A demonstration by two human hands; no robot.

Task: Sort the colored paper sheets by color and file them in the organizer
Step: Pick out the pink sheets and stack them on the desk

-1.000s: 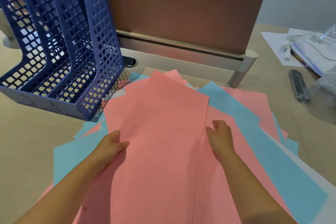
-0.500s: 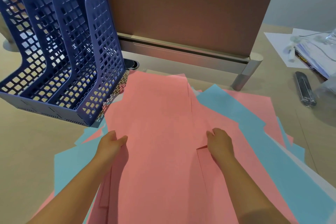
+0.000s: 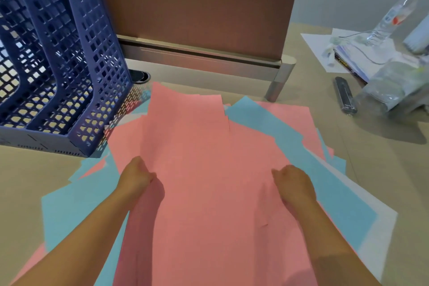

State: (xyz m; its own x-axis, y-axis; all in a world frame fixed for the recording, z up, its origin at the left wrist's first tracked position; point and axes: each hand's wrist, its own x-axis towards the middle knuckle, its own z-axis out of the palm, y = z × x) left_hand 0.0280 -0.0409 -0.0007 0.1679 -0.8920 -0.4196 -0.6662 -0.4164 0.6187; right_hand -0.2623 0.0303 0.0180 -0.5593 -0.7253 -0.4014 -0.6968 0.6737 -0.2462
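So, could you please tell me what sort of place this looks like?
Most likely an office workstation: a beige desk backed by a brown divider panel, a blue mesh file organizer standing on it, and a stack of documents at the far right.

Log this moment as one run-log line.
phase: gathering pink | left hand: grips pink sheets at left edge | right hand: grips right edge | blue sheets: underneath | organizer: no paper visible

Pink sheets (image 3: 197, 169) fanned atop scattered blue sheets (image 3: 267, 121), empty blue three-slot organizer (image 3: 69, 76) upright far left
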